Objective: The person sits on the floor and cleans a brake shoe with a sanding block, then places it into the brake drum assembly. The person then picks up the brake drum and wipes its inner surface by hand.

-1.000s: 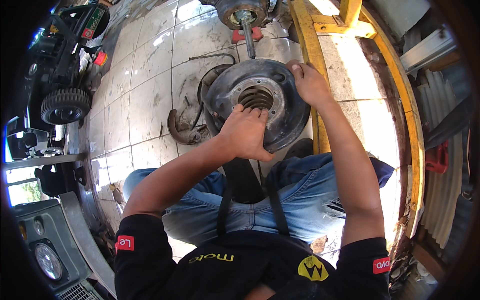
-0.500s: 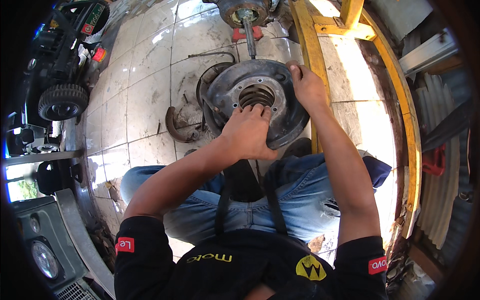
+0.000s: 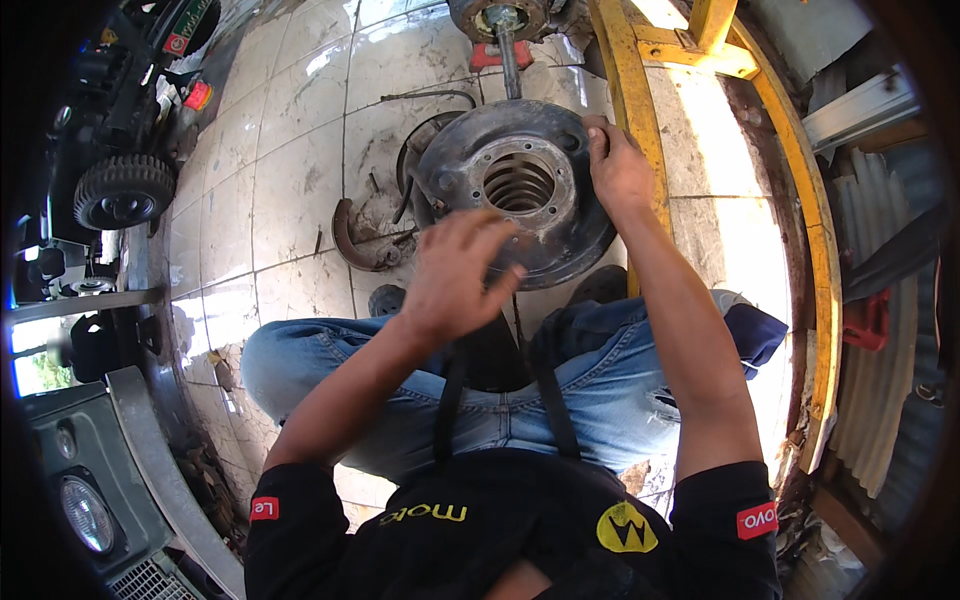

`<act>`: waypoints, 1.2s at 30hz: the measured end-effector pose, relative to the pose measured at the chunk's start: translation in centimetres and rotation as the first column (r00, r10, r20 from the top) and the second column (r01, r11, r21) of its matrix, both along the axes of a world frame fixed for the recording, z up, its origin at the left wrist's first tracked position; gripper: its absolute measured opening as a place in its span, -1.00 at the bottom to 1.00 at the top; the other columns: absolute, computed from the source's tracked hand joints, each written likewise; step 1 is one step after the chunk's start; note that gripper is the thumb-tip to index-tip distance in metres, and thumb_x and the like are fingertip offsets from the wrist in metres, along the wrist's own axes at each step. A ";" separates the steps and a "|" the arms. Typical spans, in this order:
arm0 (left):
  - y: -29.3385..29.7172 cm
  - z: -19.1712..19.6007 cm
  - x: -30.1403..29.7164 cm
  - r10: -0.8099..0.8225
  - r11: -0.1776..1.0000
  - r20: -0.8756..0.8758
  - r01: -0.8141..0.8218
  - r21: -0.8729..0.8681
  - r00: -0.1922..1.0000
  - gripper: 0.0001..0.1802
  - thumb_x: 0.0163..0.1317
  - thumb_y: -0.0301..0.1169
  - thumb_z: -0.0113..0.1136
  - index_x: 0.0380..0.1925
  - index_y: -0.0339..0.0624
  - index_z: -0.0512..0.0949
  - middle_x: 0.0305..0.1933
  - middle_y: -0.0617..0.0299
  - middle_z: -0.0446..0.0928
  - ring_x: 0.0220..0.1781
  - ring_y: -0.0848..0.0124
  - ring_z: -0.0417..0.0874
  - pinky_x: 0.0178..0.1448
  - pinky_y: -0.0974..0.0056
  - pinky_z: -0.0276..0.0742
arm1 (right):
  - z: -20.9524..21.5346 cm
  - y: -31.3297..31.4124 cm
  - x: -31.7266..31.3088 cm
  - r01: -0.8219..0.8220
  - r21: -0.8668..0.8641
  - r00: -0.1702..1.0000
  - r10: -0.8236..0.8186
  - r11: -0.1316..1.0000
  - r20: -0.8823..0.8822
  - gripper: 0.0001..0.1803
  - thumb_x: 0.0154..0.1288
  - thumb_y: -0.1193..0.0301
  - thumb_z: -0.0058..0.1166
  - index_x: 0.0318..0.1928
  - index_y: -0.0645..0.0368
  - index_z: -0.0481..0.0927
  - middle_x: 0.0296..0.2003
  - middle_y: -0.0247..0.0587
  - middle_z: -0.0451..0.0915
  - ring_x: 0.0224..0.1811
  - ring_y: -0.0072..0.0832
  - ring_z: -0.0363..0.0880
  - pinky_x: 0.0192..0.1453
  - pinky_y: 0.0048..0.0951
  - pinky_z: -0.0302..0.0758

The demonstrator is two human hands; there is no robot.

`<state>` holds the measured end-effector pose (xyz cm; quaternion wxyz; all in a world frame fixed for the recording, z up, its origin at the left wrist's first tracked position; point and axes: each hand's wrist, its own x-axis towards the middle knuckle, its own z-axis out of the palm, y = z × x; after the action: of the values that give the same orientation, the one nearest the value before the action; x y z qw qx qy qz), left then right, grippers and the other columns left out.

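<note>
A round, dark brake backing plate (image 3: 570, 205) is tilted in front of my knees, with a ring of bolt holes around its central opening. Through that opening show the turns of a coil spring (image 3: 519, 184). My right hand (image 3: 622, 172) grips the plate's upper right rim, thumb on the near face and the other fingers mostly hidden. Over the lower left edge of the plate is my left hand (image 3: 455, 270), slightly blurred, its fingers apart and holding nothing. Whether it touches the plate I cannot tell. Left of it, a curved brake shoe (image 3: 347, 236) lies on the tiles.
Beyond the plate, a metal shaft (image 3: 509, 70) sticks out of a round greasy hub (image 3: 498, 15), near a red block (image 3: 497, 55). A yellow metal frame (image 3: 640, 130) runs along the right. A thin hose (image 3: 430, 95) and a dark curved part (image 3: 415, 145) lie left of the plate.
My left hand has drawn back from the plate's central opening, down and to the left, fingers spreading. The plate has turned slightly, showing more spring; my right hand keeps its rim.
</note>
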<state>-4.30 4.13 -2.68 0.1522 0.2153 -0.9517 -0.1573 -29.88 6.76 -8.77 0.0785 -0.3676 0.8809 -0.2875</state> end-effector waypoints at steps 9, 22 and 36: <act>-6.1 -4.6 3.5 0.793 -0.131 0.275 -0.289 0.948 0.544 -0.55 0.49 -0.09 -0.17 0.10 -0.20 0.46 -0.02 0.16 0.54 -0.01 0.31 0.55 0.07 0.07 0.46 | 1.1 -0.1 0.6 0.050 0.146 0.999 -0.048 0.988 -0.016 -0.54 0.52 0.00 -0.24 0.13 -0.01 0.54 0.15 -0.09 0.54 0.09 0.03 0.56 0.13 0.02 0.50; -4.7 -7.4 0.7 0.844 -0.064 0.115 -0.113 0.991 0.524 -0.48 0.49 -0.06 -0.18 0.20 -0.22 0.42 0.11 0.14 0.54 0.07 0.32 0.58 0.25 0.17 0.43 | 3.9 2.5 5.8 -0.608 0.035 0.784 0.607 0.793 -0.133 -0.62 0.50 0.27 -0.06 0.20 0.17 0.54 0.29 0.03 0.44 0.41 0.00 0.29 0.48 -0.10 0.24; -4.4 -6.4 -0.5 0.876 -0.230 -0.050 0.506 0.831 0.480 -0.31 0.55 0.07 -0.42 0.28 -0.32 0.34 0.25 0.08 0.45 0.22 0.32 0.49 0.37 0.20 0.36 | 1.4 0.5 9.7 -0.767 0.354 0.555 0.830 0.535 -0.052 -0.02 0.41 -0.31 -0.41 0.47 0.31 0.10 0.52 0.06 -0.02 0.60 -0.09 -0.18 0.61 -0.03 -0.19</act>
<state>-4.75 -0.22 -9.10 0.3736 0.3428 -0.1610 -0.8468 -20.14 7.23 -7.38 0.1595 -0.7437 0.6476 -0.0453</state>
